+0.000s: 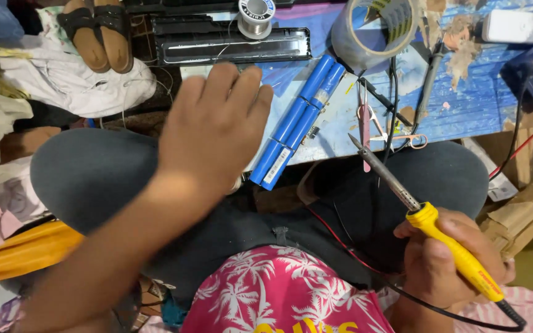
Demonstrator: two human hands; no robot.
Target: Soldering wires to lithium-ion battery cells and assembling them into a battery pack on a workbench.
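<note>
Left hand (214, 126): grip open, fingers spread, raised just left of the blue battery pack (297, 120).
Right hand (448, 259): grip closed on the yellow soldering iron (430, 225).
Battery pack: on the desk (464, 105), overhanging its near edge.
Nearby: tape roll (374, 28), solder spool (256, 15).

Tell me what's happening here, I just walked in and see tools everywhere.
A person sits with a low blue work board across their knees. Their right hand grips a yellow-handled soldering iron, tip raised above the board's near edge. The left hand hovers open and empty beside a pack of blue cylindrical battery cells lying on the board. A tape roll, solder spool and pink tweezers lie close by.
</note>
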